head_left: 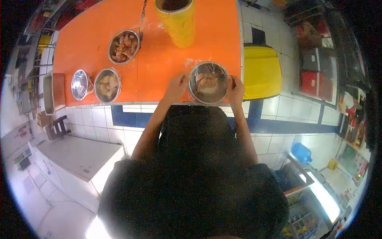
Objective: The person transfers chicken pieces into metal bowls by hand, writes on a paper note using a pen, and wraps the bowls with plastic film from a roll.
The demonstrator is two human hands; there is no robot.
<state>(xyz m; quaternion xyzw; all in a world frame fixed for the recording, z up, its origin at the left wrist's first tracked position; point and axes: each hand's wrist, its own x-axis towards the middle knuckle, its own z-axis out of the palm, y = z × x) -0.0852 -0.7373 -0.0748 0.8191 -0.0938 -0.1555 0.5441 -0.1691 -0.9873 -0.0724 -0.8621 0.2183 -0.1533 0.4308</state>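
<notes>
A round metal bowl [209, 95] stands at the near edge of the orange table, with pale pieces that look like raw meat [207, 81] inside. Clear film glints over its top. My left hand [177, 88] is just left of the bowl, its fingers curled together. Against the right rim is my right hand [236, 91], fingers also curled in. Whatever either hand pinches is too small to make out.
On the orange table [159, 63] are a bowl of reddish meat [124, 47], a bowl of pale pieces [107, 85], a film-covered bowl [80, 85] and a tall yellow container [178, 26]. A yellow seat [262, 72] adjoins the right edge.
</notes>
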